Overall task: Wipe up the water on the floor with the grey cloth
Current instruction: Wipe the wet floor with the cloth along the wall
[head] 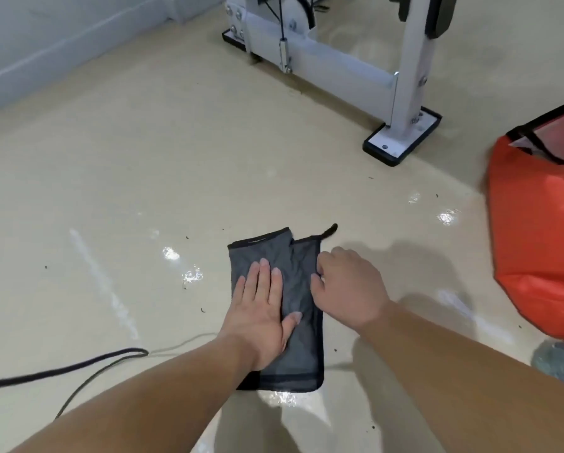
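While inspected: folded grey cloth with dark hem (298, 289), long axis near-to-far on wet floor (192, 276).
Left hand (262, 308): spread flat, pressing cloth.
Right hand (349, 286): curled, pinching cloth's right edge.

No readable text, label, brand, number or sign anywhere: none on grey cloth (293, 289), none on orange bag (535, 243), none on white metal frame (404, 76)

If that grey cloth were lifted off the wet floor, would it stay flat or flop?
Probably flop: the grey cloth lies folded and creased under the left hand. It likely slides easily, since the floor around it is glossy with water.
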`<act>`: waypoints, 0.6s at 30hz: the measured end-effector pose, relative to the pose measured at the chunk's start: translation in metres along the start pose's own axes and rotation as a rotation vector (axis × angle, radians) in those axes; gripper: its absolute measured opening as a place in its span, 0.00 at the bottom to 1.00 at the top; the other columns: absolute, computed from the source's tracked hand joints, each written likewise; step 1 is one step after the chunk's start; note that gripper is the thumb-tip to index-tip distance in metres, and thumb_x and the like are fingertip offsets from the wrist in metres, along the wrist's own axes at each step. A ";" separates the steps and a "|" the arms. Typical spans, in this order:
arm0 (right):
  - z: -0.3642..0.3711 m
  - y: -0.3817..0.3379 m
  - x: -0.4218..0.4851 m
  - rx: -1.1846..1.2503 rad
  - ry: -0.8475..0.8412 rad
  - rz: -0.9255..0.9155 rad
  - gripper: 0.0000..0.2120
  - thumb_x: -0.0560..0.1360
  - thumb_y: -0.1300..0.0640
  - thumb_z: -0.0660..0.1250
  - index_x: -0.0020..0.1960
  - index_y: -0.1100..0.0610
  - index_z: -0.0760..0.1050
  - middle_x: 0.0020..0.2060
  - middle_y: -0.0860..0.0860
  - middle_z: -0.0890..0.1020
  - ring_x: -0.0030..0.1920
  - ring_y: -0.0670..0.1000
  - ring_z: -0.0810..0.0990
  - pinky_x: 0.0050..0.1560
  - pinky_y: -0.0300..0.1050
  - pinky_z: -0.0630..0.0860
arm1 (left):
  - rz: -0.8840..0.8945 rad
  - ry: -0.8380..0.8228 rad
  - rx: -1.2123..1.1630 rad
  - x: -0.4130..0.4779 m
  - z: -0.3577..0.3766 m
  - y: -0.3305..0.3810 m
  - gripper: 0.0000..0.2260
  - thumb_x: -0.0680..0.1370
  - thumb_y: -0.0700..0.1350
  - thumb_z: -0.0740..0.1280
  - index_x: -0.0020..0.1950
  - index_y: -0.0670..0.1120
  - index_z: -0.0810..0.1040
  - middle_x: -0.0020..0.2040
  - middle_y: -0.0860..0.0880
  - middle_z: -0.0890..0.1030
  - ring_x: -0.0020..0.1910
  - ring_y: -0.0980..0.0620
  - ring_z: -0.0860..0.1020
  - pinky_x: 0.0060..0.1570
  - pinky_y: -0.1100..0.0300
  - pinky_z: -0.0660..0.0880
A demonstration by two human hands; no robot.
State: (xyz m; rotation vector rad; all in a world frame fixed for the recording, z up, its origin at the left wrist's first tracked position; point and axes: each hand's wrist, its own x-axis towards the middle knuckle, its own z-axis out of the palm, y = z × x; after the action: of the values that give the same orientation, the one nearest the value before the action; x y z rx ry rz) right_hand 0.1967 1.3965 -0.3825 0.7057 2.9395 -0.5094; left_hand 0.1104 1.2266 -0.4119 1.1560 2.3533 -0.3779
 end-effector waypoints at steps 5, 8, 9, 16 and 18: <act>0.013 -0.052 0.019 0.119 -0.186 -0.050 0.14 0.79 0.47 0.57 0.58 0.53 0.74 0.54 0.53 0.77 0.57 0.58 0.77 0.51 0.50 0.74 | -0.432 -0.172 -0.198 -0.022 -0.020 -0.043 0.39 0.83 0.67 0.47 0.83 0.41 0.42 0.83 0.36 0.44 0.82 0.37 0.44 0.80 0.42 0.51; 0.012 -0.081 0.027 0.145 -0.225 -0.107 0.12 0.80 0.50 0.58 0.58 0.54 0.74 0.55 0.54 0.77 0.57 0.59 0.77 0.48 0.48 0.68 | -0.463 -0.017 -0.341 -0.053 -0.052 -0.088 0.25 0.82 0.62 0.59 0.70 0.45 0.66 0.72 0.39 0.70 0.71 0.39 0.68 0.69 0.45 0.68; 0.011 -0.090 0.027 0.168 -0.240 -0.108 0.10 0.80 0.51 0.58 0.56 0.54 0.73 0.55 0.54 0.77 0.56 0.58 0.77 0.47 0.48 0.68 | -0.480 0.028 -0.343 -0.067 -0.064 -0.102 0.20 0.81 0.60 0.62 0.64 0.47 0.68 0.68 0.41 0.73 0.67 0.41 0.71 0.65 0.47 0.71; 0.002 -0.101 0.020 0.286 -0.345 0.064 0.05 0.74 0.53 0.59 0.47 0.52 0.71 0.45 0.48 0.77 0.45 0.54 0.77 0.43 0.47 0.73 | -0.644 -0.047 -0.328 -0.090 -0.107 -0.123 0.05 0.79 0.45 0.62 0.48 0.44 0.74 0.47 0.48 0.78 0.43 0.47 0.76 0.40 0.58 0.73; -0.003 -0.098 0.028 0.307 -0.336 0.153 0.01 0.74 0.57 0.60 0.45 0.54 0.71 0.43 0.49 0.77 0.42 0.52 0.76 0.42 0.45 0.74 | -0.505 -0.019 -0.281 -0.063 -0.091 -0.102 0.08 0.79 0.47 0.62 0.53 0.44 0.75 0.55 0.45 0.78 0.52 0.43 0.78 0.44 0.56 0.75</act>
State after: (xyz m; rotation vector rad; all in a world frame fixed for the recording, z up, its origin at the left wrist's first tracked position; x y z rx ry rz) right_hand 0.1279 1.3272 -0.3549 0.7766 2.5001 -0.9701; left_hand 0.0344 1.1641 -0.2978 0.4212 2.5601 -0.2098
